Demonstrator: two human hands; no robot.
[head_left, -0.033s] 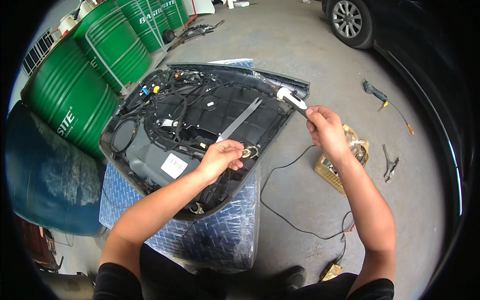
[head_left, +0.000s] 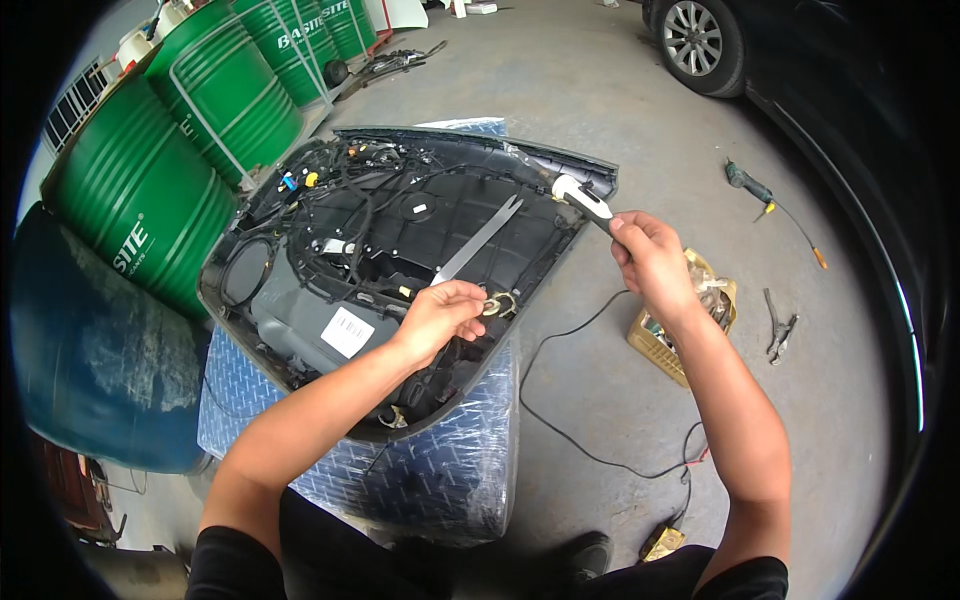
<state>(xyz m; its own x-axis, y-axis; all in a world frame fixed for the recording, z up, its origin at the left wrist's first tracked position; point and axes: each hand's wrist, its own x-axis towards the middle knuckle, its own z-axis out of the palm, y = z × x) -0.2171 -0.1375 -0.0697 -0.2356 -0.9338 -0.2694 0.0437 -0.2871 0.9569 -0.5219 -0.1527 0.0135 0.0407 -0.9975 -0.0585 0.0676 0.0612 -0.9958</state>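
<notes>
In my right hand (head_left: 650,255) is a white-and-black hand tool (head_left: 583,198), gripped by its dark handle, with a slim tip pointing up and left over the panel's far right edge. My left hand (head_left: 445,315) is over the right side of a black car door panel (head_left: 450,210), fingers closed in a pinch at a small cream ring-shaped piece (head_left: 492,306). Whether that piece is loose or fixed to the panel, I cannot tell. A flat grey fork-ended pry bar (head_left: 480,240) slants across the panel, its near end beside my left knuckles. Wiring (head_left: 350,215) covers the panel's left part.
Under the panel is a blue plastic-wrapped support (head_left: 440,480). A yellow basket (head_left: 658,350) of small parts, pliers (head_left: 779,328), a corded tool (head_left: 748,183) and a black cable (head_left: 560,430) lie on the floor. Green drums (head_left: 140,190) stand left, a black car (head_left: 850,150) right.
</notes>
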